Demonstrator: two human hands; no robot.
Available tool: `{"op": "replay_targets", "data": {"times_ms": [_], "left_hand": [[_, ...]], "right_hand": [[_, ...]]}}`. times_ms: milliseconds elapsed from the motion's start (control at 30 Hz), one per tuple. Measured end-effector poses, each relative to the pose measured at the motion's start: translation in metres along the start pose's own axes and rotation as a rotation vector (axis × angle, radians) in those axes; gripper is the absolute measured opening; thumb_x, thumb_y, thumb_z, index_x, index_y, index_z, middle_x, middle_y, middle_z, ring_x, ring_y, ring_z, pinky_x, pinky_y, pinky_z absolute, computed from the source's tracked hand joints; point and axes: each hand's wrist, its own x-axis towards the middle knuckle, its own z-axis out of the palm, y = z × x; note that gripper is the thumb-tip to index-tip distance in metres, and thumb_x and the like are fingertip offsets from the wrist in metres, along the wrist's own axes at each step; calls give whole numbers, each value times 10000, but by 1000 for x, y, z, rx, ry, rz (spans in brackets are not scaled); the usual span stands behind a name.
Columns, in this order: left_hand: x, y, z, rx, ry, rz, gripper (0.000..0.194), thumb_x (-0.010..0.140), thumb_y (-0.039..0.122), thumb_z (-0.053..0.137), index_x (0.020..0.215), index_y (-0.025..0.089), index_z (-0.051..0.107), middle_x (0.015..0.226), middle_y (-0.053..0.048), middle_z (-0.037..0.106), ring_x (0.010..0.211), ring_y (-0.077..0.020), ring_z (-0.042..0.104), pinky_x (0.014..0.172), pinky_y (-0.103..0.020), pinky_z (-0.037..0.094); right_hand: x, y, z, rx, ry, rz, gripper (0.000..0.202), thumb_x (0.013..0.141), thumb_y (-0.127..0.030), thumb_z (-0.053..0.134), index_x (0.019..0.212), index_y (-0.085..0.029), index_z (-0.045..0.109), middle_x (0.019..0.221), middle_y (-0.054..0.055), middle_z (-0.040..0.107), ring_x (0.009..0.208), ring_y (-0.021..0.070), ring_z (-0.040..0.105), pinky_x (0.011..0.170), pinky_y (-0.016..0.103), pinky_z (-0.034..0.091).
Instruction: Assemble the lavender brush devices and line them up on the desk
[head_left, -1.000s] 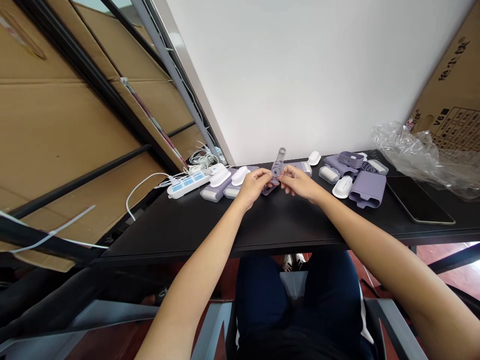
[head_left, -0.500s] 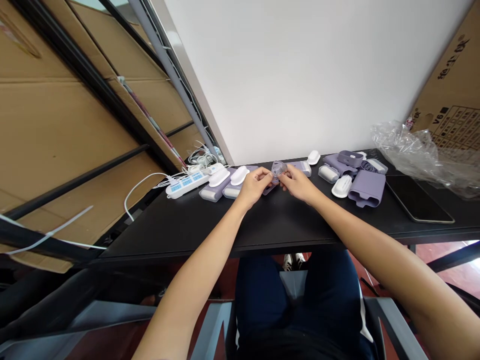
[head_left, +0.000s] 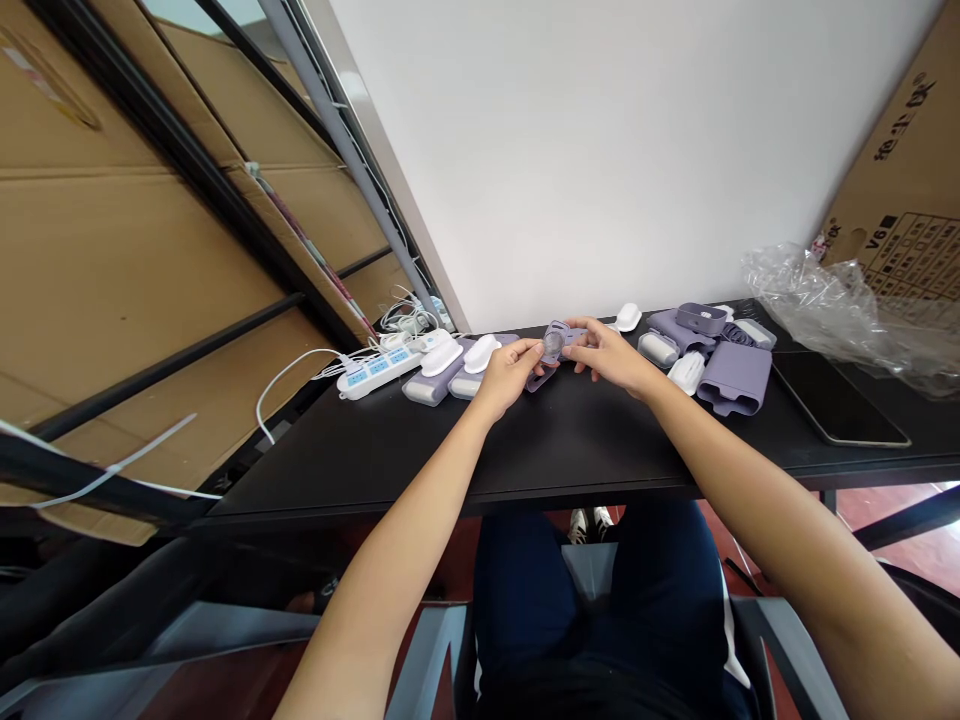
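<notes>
A small purple frame-like part (head_left: pixel 554 341) with a round, pale centre is pinched by my left hand (head_left: pixel 511 376) between thumb and fingers. My right hand (head_left: pixel 609 356) is at the part's right edge with its fingers apart; whether a fingertip touches it I cannot tell. Below the part, another flat purple piece (head_left: pixel 538 381) lies on the black table (head_left: pixel 420 455), partly covered by my left hand. To the left of my hands are two purple-and-clear units (head_left: pixel 433 388) with white oval pieces (head_left: pixel 481 353) on top.
At the left stands a white power strip (head_left: pixel 380 372) with cables. Several purple housings (head_left: pixel 735 377) and white pieces (head_left: pixel 685 372) are piled on the right, beside a dark phone or tablet (head_left: pixel 840 398). Behind it sit crumpled clear plastic (head_left: pixel 847 310) and a cardboard box (head_left: pixel 904 190).
My right hand has loosened its pinch and spread its fingers, shifting slightly right. The part stays in my left hand, turned so that its frame and round centre show more.
</notes>
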Motion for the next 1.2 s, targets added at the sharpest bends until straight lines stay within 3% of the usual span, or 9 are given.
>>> {"op": "replay_targets", "data": {"times_ms": [100, 267, 333, 467, 633, 767, 900, 1033, 1200], "left_hand": [[0, 1, 0, 31, 28, -5, 375, 844, 520, 694, 967, 169, 743, 807, -65, 760, 669, -153, 598, 643, -269, 467], [3, 1, -6, 66, 224, 0, 252, 886, 418, 633, 946, 183, 702, 821, -40, 747, 665, -140, 592, 665, -259, 464], [5, 1, -9, 76, 302, 1, 210, 897, 386, 609, 923, 190, 681, 804, -25, 731, 658, -133, 596, 671, -255, 465], [7, -2, -12, 75, 398, -12, 201, 924, 384, 570, 904, 198, 645, 795, -15, 718, 627, -121, 601, 668, -251, 462], [8, -5, -12, 51, 408, -18, 226, 954, 408, 535, 920, 198, 611, 792, -21, 739, 577, -110, 597, 659, -251, 466], [8, -5, -13, 75, 429, -10, 226, 960, 400, 523, 913, 198, 611, 756, -14, 721, 579, -109, 587, 649, -245, 465], [9, -5, -14, 81, 457, -30, 198, 932, 382, 562, 961, 198, 630, 727, 0, 684, 582, -111, 568, 619, -239, 444], [10, -6, -16, 77, 474, -39, 218, 900, 397, 589, 974, 198, 639, 707, 9, 656, 581, -115, 558, 602, -237, 430], [10, -9, -18, 105, 494, -32, 199, 864, 376, 592, 942, 200, 644, 658, 33, 600, 569, -117, 534, 573, -234, 403]], "right_hand": [[5, 5, -7, -44, 8, -20, 408, 854, -276, 653, 1254, -224, 588, 899, 9, 633, 717, 153, 637, 468, 220, 428], [11, 14, -29, -348, 376, -94, 314, 859, -223, 557, 1156, -225, 661, 830, 4, 651, 738, 177, 589, 695, 308, 489], [9, 15, -31, -461, 395, -89, 313, 881, -236, 536, 1163, -224, 673, 900, 30, 696, 809, 206, 618, 784, 350, 499], [4, 18, -9, -761, 161, -229, 366, 921, -245, 519, 1243, -194, 686, 1187, 116, 722, 1132, 299, 630, 973, 434, 481], [6, 23, 29, -1043, -110, -495, 548, 962, -245, 517, 1508, -201, 517, 1600, 123, 484, 1469, 356, 398, 1155, 529, 331], [4, 20, 37, -1096, -171, -527, 585, 990, -389, 548, 1533, -176, 499, 1419, 169, 625, 1338, 361, 516, 1108, 507, 358], [-3, 16, 30, -1069, -137, -434, 542, 1011, -531, 501, 1386, -173, 659, 1262, 186, 655, 1180, 356, 594, 1023, 496, 417], [-7, 14, 18, -848, -259, -248, 437, 1053, -480, 420, 1341, -260, 664, 1252, 135, 672, 1148, 296, 633, 979, 432, 457], [-8, 10, 6, -619, -370, -146, 272, 876, -409, 702, 1100, -274, 628, 1121, 15, 715, 947, 211, 650, 820, 315, 470]]}}
